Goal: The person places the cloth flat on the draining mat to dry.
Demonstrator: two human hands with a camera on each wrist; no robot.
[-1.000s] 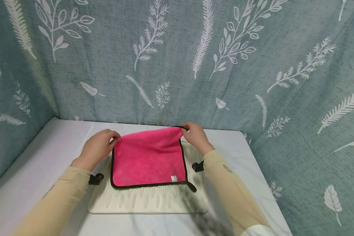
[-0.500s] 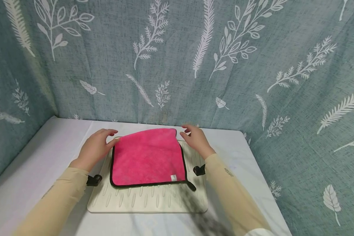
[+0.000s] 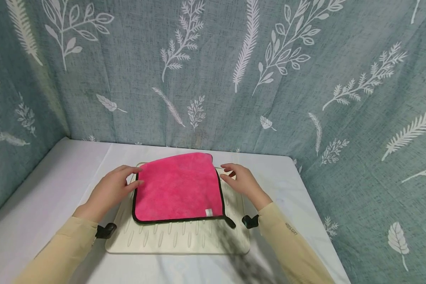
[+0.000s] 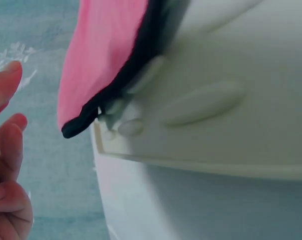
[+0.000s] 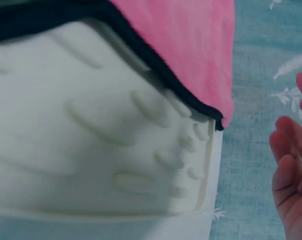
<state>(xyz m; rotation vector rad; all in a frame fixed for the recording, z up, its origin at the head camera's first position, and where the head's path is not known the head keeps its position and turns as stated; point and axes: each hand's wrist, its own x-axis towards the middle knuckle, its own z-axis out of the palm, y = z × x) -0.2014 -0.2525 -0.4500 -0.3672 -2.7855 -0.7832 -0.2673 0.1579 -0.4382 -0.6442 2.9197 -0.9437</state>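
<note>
A pink cloth [image 3: 179, 189] with black edging lies spread over a cream ridged drying tray [image 3: 177, 240]. Its near edge carries a small white tag [image 3: 208, 212], and a black loop [image 3: 229, 222] sticks out at the near right corner. The far edge rises a little and reaches past the tray's back rim. Beside the cloth's left edge, my left hand [image 3: 110, 191] has thumb and fingers apart, the fingertips overlapping the cloth in the head view. To the right of the cloth, my right hand [image 3: 244, 183] holds nothing. Both wrist views show bare fingers away from the fabric.
Under the tray is a white-covered table [image 3: 277, 177]. A green-grey curtain [image 3: 213, 110] with white leaf prints hangs behind it and along both sides. A black wrist camera [image 3: 106, 230] sits at the left cuff, and another black camera [image 3: 250, 221] at the right.
Both hands pinched the cloth's far corners a second ago and have let go. They have since drawn back nearer the body, the right one also slightly outward. The far right corner has sunk.
</note>
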